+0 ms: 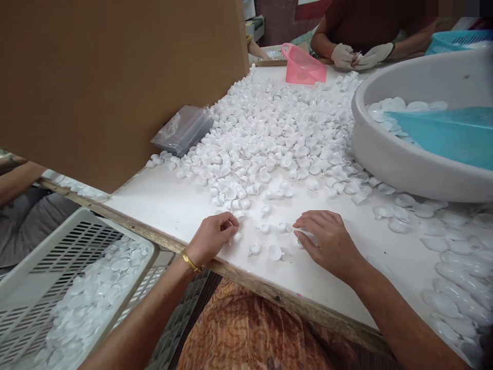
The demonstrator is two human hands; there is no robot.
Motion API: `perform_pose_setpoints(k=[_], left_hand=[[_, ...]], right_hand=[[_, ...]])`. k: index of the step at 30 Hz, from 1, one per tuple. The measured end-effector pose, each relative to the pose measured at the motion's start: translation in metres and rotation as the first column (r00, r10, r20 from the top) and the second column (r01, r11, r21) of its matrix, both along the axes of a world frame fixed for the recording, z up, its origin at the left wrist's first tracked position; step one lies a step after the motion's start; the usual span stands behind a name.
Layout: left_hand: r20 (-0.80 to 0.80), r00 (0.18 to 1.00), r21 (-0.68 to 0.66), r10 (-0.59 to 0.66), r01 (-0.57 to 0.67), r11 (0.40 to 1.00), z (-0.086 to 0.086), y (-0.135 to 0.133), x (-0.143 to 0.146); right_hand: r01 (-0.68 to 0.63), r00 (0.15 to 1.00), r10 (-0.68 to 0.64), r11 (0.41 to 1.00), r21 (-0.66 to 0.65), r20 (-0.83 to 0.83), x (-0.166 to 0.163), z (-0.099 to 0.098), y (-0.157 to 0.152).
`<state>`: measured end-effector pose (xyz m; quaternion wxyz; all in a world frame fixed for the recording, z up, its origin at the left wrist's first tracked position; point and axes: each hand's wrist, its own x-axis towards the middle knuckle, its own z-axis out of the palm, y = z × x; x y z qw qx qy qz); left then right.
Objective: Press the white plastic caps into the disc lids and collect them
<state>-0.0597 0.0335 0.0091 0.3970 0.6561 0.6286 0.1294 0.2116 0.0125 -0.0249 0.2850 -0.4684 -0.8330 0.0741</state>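
Close to the table's front edge, my left hand is closed, thumb and fingertips pinched at a small white plastic cup. My right hand hovers low over the tabletop with its thumb and fingers apart. A white plastic piece shows between them, partly hidden by the hand. Several loose white cups lie between my hands, among them a cup with a small side handle and another cup. Beyond spreads a large heap of white plastic pieces.
A tall cardboard sheet stands at left, a plastic-wrapped pack against it. A pink scoop lies behind the heap. At right sits a big grey tub. A slotted crate of white pieces is lower left. A co-worker's gloved hands are opposite.
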Motion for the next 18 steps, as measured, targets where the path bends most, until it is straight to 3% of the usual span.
perform_pose_setpoints(k=[2, 3, 6, 11, 13, 18], left_hand=[[0.111, 0.993, -0.145, -0.038, 0.054, 0.988, -0.002, -0.001, 0.002], [0.096, 0.993, -0.153, -0.064, 0.078, 0.985, -0.002, -0.002, 0.002], [-0.094, 0.990, 0.017, -0.106, 0.108, 0.994, -0.001, -0.004, 0.002], [-0.279, 0.959, 0.378, 0.052, 0.060, 0.924, 0.002, 0.002, 0.003], [-0.384, 0.923, 0.421, 0.034, 0.143, 0.896, -0.001, 0.004, 0.007], [-0.588, 0.804, 0.369, -0.086, 0.361, 0.856, -0.010, 0.001, 0.020]], right_hand=[[0.006, 1.000, -0.006, 1.000, 0.006, -0.001, 0.001, 0.000, 0.000], [0.010, 1.000, -0.010, 1.000, 0.009, -0.001, 0.002, 0.000, 0.000], [0.018, 1.000, -0.018, 1.000, 0.011, 0.000, 0.002, -0.001, 0.000], [0.016, 1.000, -0.016, 1.000, 0.018, 0.006, 0.001, -0.002, 0.001], [0.018, 1.000, -0.018, 1.000, 0.021, 0.010, 0.001, -0.002, 0.001], [0.039, 0.999, -0.039, 0.999, 0.013, 0.016, 0.003, -0.001, 0.001]])
